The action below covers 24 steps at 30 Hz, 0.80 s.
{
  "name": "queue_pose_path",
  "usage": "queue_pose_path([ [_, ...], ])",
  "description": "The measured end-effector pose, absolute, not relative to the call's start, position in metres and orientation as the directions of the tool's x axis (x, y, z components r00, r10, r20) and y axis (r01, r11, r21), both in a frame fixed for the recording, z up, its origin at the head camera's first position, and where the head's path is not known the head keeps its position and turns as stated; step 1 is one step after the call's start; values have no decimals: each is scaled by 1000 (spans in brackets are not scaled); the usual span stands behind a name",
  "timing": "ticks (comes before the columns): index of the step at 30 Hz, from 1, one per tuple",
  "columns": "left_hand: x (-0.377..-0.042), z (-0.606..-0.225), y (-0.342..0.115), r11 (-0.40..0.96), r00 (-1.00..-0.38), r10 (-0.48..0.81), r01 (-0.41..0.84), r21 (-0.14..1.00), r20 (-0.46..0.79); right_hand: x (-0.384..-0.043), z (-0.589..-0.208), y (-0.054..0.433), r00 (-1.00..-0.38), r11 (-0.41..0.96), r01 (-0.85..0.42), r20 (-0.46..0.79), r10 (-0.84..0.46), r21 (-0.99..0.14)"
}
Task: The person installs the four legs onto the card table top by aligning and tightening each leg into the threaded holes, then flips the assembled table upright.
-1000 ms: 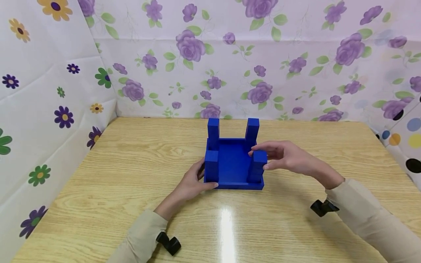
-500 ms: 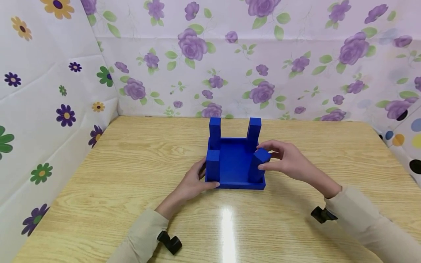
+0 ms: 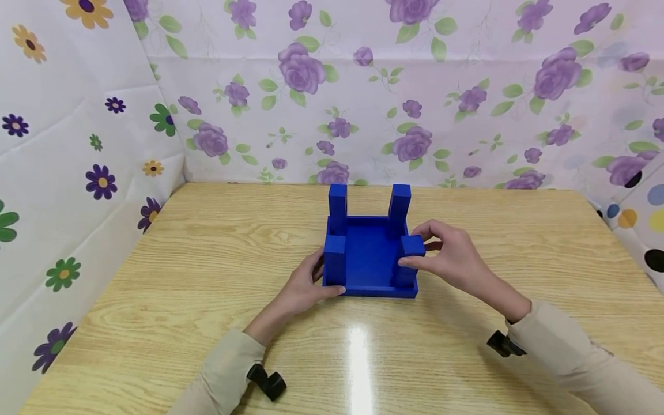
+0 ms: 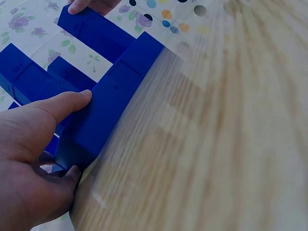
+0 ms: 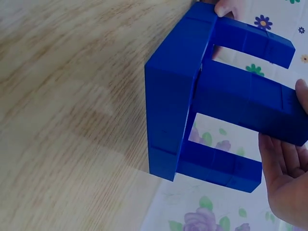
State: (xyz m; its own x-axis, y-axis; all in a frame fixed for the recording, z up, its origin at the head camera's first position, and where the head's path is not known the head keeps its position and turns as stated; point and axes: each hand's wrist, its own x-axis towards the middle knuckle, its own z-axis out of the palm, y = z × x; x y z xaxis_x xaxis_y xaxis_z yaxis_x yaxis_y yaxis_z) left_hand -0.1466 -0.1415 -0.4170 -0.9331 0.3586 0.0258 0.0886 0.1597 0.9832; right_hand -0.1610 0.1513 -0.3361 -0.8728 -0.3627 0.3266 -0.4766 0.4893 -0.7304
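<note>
A shallow blue tray (image 3: 367, 256) sits on the wooden table, with several upright blue posts at its corners. My left hand (image 3: 303, 288) holds the near left corner, thumb along the front wall beside the near left post (image 3: 335, 259). At the near right corner, my right hand (image 3: 453, 256) pinches the top of a square post (image 3: 412, 248) between thumb and fingers. The right wrist view shows this post (image 5: 245, 98) standing in the tray's corner. The two far posts, left (image 3: 338, 207) and right (image 3: 400, 204), stand untouched.
The wooden table (image 3: 223, 242) extends around the tray on all sides. Behind it hangs a cloth (image 3: 358, 115) printed with purple flowers, and a flowered cloth (image 3: 78, 173) covers the left side. A dotted cloth (image 3: 638, 230) shows at the right.
My right hand has shifted its grip, with the thumb moving left across the near right post. That post turned askew half a second ago and now sits squarer. The left hand stays put.
</note>
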Motion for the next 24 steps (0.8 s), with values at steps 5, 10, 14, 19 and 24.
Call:
queue_pose_path([
  [5,-146,-416,-141,157,-932,362,88,984,26,-160,-338,149,-875,512,-480,343,-343,-713],
  [10,-145,-416,-141,164,-935,355,83,983,20,-158,-341,148,-873,516,-485,359,-330,-706],
  [14,-146,-417,-141,163,-936,351,89,982,27,-156,-342,146,-888,504,-456,335,-316,-734],
  [19,-146,-417,-141,164,-937,349,77,983,15,-157,-341,150,-891,455,-423,270,-364,-784],
  [24,-146,-416,-142,167,-937,348,82,983,19,-170,-340,167,-838,304,-347,148,-524,-887],
])
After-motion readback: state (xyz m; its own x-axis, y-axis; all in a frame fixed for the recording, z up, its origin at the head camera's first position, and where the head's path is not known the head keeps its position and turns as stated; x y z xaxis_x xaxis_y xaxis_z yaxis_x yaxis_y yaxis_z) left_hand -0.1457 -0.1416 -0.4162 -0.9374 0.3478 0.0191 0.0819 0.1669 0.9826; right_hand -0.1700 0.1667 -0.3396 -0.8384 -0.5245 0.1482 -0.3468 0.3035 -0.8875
